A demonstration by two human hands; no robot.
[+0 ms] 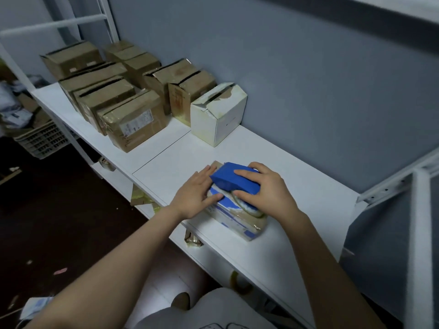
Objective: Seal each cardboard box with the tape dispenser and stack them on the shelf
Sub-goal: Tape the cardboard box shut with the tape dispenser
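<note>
A small flat cardboard box (240,220) with blue and white print lies on the white shelf (308,205) near its front edge. On top of it sits a blue tape dispenser (228,178) with a roll of tape under it. My right hand (266,188) grips the dispenser from above, fingers curled over it. My left hand (197,193) lies flat on the box's left side with straight fingers, touching the dispenser's nose.
Several brown cardboard boxes (133,119) stand grouped at the shelf's far left, and a white box (218,115) with a torn top stands beside them against the grey wall. A plastic crate (40,138) sits on the dark floor at left. A white metal upright (420,245) rises at right.
</note>
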